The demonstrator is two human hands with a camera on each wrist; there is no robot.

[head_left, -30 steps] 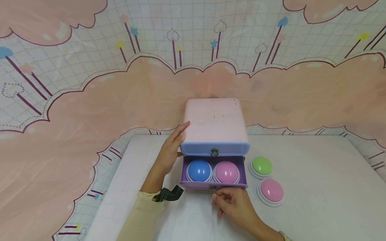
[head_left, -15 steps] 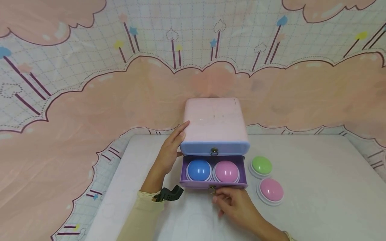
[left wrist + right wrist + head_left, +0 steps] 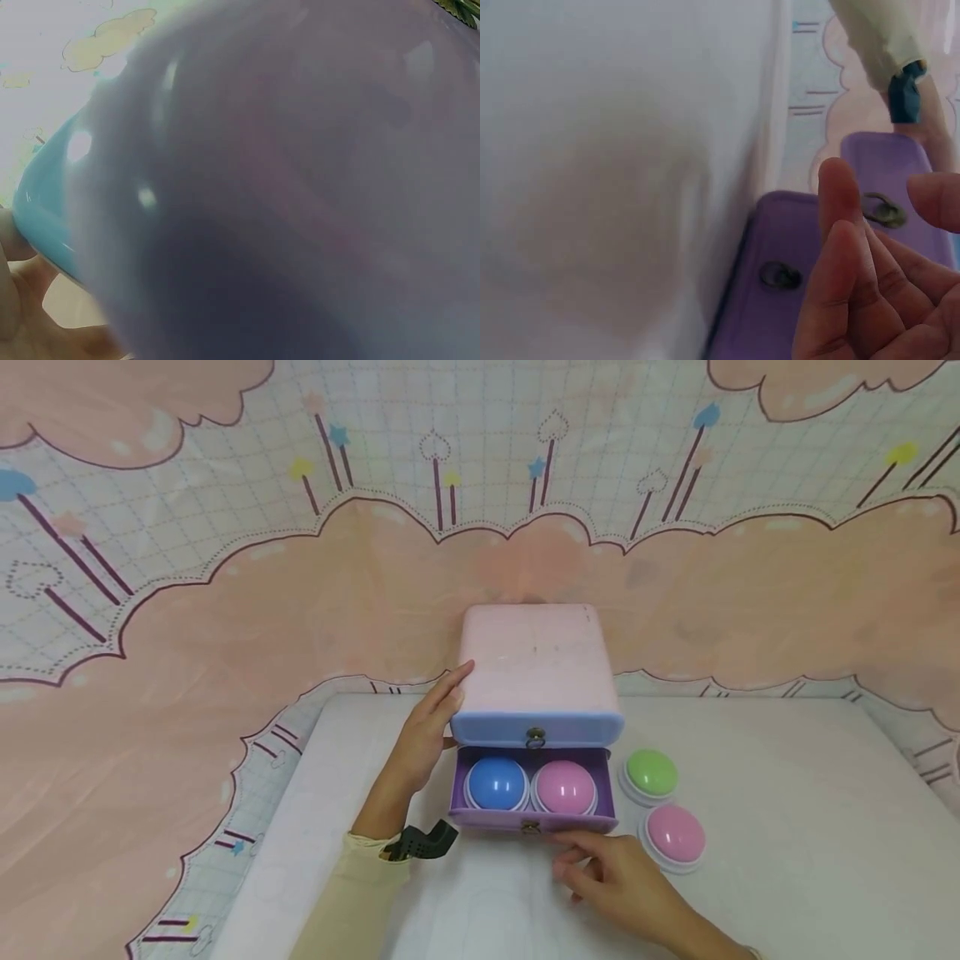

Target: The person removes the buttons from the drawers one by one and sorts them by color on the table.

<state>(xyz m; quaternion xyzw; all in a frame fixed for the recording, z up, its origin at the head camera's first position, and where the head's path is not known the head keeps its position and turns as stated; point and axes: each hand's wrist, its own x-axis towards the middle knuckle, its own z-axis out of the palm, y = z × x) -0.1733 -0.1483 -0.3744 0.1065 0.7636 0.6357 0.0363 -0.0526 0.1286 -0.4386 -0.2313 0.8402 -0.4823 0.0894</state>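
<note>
Right hand [image 3: 618,878]: it has let go of the ring [image 3: 531,828] of the purple drawer [image 3: 487,819] and moved slightly to the right.
Ring: now free from the fingers.

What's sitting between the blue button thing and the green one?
A pink dome, beside the blue dome in the purple drawer, and then the drawer's side wall; past that comes the green dome. The head view shows this.
</note>
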